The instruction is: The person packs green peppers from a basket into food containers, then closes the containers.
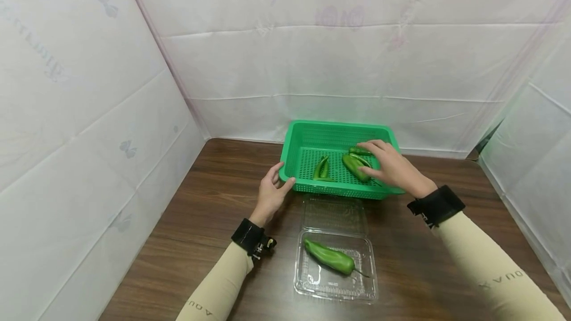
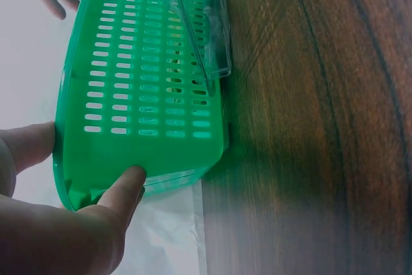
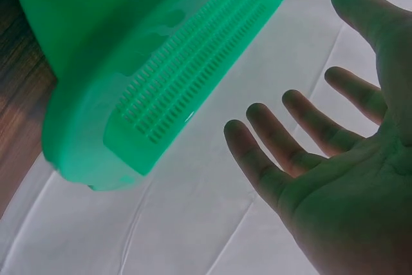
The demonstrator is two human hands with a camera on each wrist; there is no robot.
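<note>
Leftmost, the left hand (image 1: 270,193) steadies the green basket (image 1: 298,138) at its near-left corner: in the left wrist view the thumb and a fingertip (image 2: 125,188) press against the slotted wall, the fingers fairly straight, so the grip is a light brace rather than a clasp. Moving rightward inside the basket, a small pair of peppers (image 1: 322,168) lies near the middle of the floor, long axis running roughly from 12 to 6 o'clock. Next comes the larger pepper (image 1: 355,166), whose long axis runs from about 10 to 4 o'clock; which end carries the stem cannot be told, since the hand covers part of it. Directly over its 4 o'clock end hangs the right hand (image 1: 391,167), fingers spread and relaxed, palm down; the right wrist view shows the fingers (image 3: 293,127) parted with nothing between them. A further pepper (image 1: 359,151) lies at about 12 o'clock from the larger one, under the fingertips; contact cannot be confirmed. The right hand is plainly the nearer of the two to these peppers, which lie just below and toward 9 o'clock of the palm.

Nearer the viewer, on the bench (image 1: 187,222), an open clear clamshell box (image 1: 362,289) holds one pepper (image 1: 329,256), long axis from 10 to 4 o'clock, stem pointing to 4 o'clock. Its lid (image 1: 334,214) lies flat between box and basket.
</note>
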